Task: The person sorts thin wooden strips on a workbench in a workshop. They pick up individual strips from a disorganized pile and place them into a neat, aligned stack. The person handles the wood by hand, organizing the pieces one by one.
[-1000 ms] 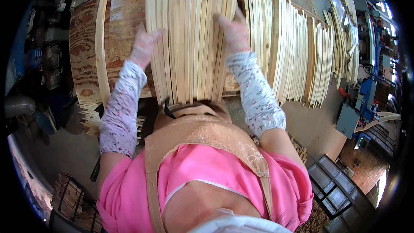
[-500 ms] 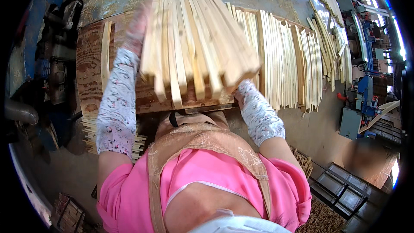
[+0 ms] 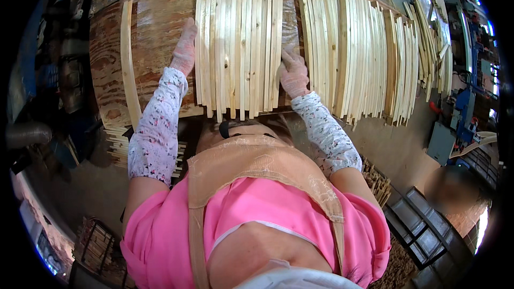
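Note:
A row of pale wooden strips [image 3: 238, 48] lies side by side on the plywood-topped table [image 3: 160, 27] in front of me, their near ends uneven at the table's front edge. My left hand [image 3: 184, 48] rests flat along the row's left side, fingers stretched away from me. On the other side, my right hand [image 3: 294, 72] has its fingers extended and partly apart, close against the right edge of the strips. Its fingertips reach into the gap before the neighbouring strips. Floral sleeves cover both forearms.
One lone wooden strip [image 3: 128, 59] lies at the table's left. More rows of strips [image 3: 364, 53] fill its right side. Beneath the left side is a stack of short sticks [image 3: 119, 147]. Blue-grey machinery [image 3: 441, 139] stands at right, near a black metal frame [image 3: 423, 225].
The bundle of strips, held raised and tilted half a second ago, now lies flat on the table. My right hand has come from under its near end to its right side.

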Available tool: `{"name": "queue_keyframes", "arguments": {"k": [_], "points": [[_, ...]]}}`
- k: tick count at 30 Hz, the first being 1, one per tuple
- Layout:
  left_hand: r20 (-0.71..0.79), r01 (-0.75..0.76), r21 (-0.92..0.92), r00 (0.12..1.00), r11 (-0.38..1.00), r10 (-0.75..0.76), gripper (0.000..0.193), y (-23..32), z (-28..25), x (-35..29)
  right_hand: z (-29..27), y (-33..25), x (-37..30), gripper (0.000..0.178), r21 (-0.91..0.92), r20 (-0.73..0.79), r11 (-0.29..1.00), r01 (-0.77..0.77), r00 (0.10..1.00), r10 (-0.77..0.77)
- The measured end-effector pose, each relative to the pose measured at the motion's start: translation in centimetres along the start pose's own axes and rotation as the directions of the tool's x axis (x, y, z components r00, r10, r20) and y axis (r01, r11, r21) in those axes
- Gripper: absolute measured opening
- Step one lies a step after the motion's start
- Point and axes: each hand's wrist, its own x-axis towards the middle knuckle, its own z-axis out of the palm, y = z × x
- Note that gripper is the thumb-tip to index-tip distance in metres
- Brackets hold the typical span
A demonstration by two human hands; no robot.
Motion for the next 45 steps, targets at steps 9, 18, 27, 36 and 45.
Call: {"name": "queue_keyframes", "arguments": {"k": [9, 18, 27, 36, 45], "points": [[-0.001, -0.035, 0.997, 0.882, 0.067, 0.471, 0.067, 2.5, 7.8, 2.8, -0.3, 1.3, -1.1, 0.043, 0.312, 0.095, 0.926, -0.212, 0.977, 0.192], [0.301, -0.297, 0.839, 0.951, -0.455, -0.066, 0.05, 6.1, 24.6, 18.6, 2.4, -0.8, 0.1, 0.065, 0.383, -0.089, 0.898, -0.217, 0.959, 0.269], [0.656, -0.684, 0.729, 0.703, -0.008, -0.273, 0.053, 11.3, 24.6, 15.6, -2.4, -6.2, 4.3, 0.094, 0.271, -0.069, 0.955, -0.12, 0.987, 0.144], [0.243, -0.242, 0.823, 0.968, -0.514, -0.068, 0.054, 10.0, 17.0, 19.2, -12.2, -13.3, 7.1, 0.043, 0.812, 0.192, 0.492, -0.315, 0.939, 0.285], [0.382, -0.35, 0.781, 0.923, -0.517, -0.047, 0.047, 10.1, 18.7, 17.1, -4.3, -6.3, -2.5, 0.042, 0.86, 0.346, 0.133, -0.493, 0.754, 0.558]]}}
